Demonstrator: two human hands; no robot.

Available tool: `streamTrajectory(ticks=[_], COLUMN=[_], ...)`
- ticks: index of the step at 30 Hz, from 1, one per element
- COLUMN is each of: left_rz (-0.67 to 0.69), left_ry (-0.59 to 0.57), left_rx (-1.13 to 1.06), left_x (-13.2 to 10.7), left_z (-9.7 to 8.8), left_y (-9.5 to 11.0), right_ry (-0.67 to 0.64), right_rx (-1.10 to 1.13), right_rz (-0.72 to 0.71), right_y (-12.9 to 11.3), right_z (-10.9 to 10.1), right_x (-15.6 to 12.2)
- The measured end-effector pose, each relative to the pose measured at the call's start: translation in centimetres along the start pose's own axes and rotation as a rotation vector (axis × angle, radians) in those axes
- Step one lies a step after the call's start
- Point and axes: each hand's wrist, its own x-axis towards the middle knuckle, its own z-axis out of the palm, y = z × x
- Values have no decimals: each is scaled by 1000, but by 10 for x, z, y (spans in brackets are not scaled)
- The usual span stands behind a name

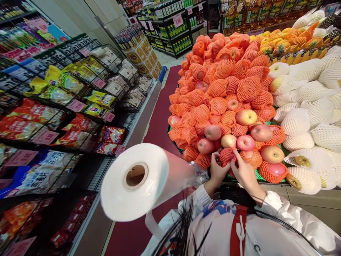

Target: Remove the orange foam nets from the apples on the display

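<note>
Because the fruit is heaped in a steep slope on the counter (314,201), most pieces wear an orange foam sleeve, which I judge is there to cushion them where they press on one another; a few bare apples (245,142) lie sleeveless near the front edge. The left hand (217,171) and the right hand (246,175) meet at that front edge over one netted apple (227,155), which sits in the lowest row, just below the bare ones and touching its neighbours. Each grip is partly closed: the left fingers curl against the net's near-left side, while the right hand's fingers (236,158) lie along its right side with the palm turned inward, so the fruit lies between the two grips rather than inside either one. Taking it from both sides likely suits a soft, stretchy sleeve that slides on a round fruit under one hand. Whether the apple rests on the pile or is raised clear of it I cannot tell, since the hands hide its underside. A roll of plastic bags (138,181) juts out close to the camera, left of the hands and apart from them, probably mounted within reach of the fruit. White-netted fruit (298,140) fills the counter to the right, and wire racks of packets (80,106) line the aisle to the left.
</note>
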Motion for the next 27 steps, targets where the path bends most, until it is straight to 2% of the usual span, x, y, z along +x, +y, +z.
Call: streamTrajectory(ticks=[4, 8, 11, 14, 16, 21, 24, 27], left_rz=[-110, -127, -114, -95, -95, -42, 53, 130], left_ry=[-97, -55, -75, -100, -99, -108, -148, -126], left_rx=[33, 86, -22, -143, -172, -26, 135, 342], left_x=[7, 14, 18, 19, 18, 12, 10, 12], left_z=[-6, -6, -4, -3, -3, -4, -9, -17], left_y=[0, 1, 3, 1, -3, -8, -4, -1], right_ry=[82, 163, 134, 25, 7, 100, 108, 108], right_rx=[38, 185, 367, 514, 455, 18, 11, 112], right_rz=[-44, -178, -209, -249, -290, -356, -395, -397], right_y=[4, 12, 29, 44, 43, 21, 18, 25], right_z=[16, 26, 26, 23, 22, 17, 13, 10], right_x=[-4, 3, 16, 26, 27, 23, 25, 26])
